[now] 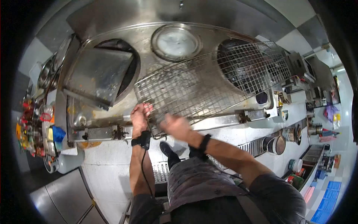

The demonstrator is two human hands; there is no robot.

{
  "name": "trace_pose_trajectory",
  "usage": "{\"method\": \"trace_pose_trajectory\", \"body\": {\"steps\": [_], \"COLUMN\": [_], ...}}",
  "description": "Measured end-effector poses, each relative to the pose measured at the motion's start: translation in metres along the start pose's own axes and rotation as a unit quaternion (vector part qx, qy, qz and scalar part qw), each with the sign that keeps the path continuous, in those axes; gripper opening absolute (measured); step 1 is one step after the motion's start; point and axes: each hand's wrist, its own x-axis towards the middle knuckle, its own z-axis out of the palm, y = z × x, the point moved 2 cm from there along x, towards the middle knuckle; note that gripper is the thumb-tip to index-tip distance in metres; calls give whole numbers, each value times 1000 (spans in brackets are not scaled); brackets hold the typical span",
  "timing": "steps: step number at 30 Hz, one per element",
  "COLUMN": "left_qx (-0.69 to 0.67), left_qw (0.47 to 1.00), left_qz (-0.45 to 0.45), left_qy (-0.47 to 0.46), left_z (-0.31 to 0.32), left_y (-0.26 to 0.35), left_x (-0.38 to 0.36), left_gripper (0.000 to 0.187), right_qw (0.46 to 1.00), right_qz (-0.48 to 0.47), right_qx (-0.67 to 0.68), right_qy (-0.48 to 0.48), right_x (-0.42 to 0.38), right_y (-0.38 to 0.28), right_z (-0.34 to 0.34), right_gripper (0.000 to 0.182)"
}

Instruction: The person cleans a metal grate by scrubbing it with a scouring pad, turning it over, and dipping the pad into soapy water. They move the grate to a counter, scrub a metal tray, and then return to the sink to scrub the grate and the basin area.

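Observation:
A long metal wire rack [209, 80] lies slantwise across the stainless steel stove top [149, 33], its right part over the dark round burner opening [233, 84]. At the rack's near left corner, my left hand [140, 115] is closed on the rim. My right hand [175, 127] is at the rack's near edge, a little right of my left hand. Motion smears its fingers, so I cannot make out whether it holds anything.
A square metal tray [97, 72] partly covers the left burner opening. Behind the rack sits a round pan of whitish liquid [175, 43]. Bottles and jars [31, 119] crowd the left side. Buckets [276, 145] stand on the floor to the right, beside a drain grate [253, 148].

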Motion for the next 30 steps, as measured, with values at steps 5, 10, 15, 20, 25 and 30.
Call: {"method": "trace_pose_trajectory", "body": {"steps": [5, 10, 15, 20, 25, 30], "left_qx": [-28, -31, -11, -27, -18, 19], "left_qw": [999, 999, 1000, 999, 999, 999], "left_qz": [14, 26, 29, 44, 40, 34], "left_qy": [-28, -9, 2, 11, 13, 19], "left_z": [-8, -3, -3, -6, 2, 6], "left_y": [-12, -3, -4, -10, -3, -2], "left_x": [9, 2, 2, 8, 2, -1], "left_gripper": [24, 19, 18, 16, 19, 18], "right_qw": [993, 998, 999, 999, 985, 976], "right_qz": [5, 63, 27, 10, -43, -91], "right_qx": [113, -15, -42, 19, -91, -103], "right_qy": [30, 26, 11, -42, -139, -170], "right_x": [12, -7, -33, -28, -33, -30], "right_y": [17, 89, 137, 141, 83, 56], "right_z": [-32, -109, -126, -95, -93, -74], "right_gripper": [25, 50, 58, 80, 90, 63]}}
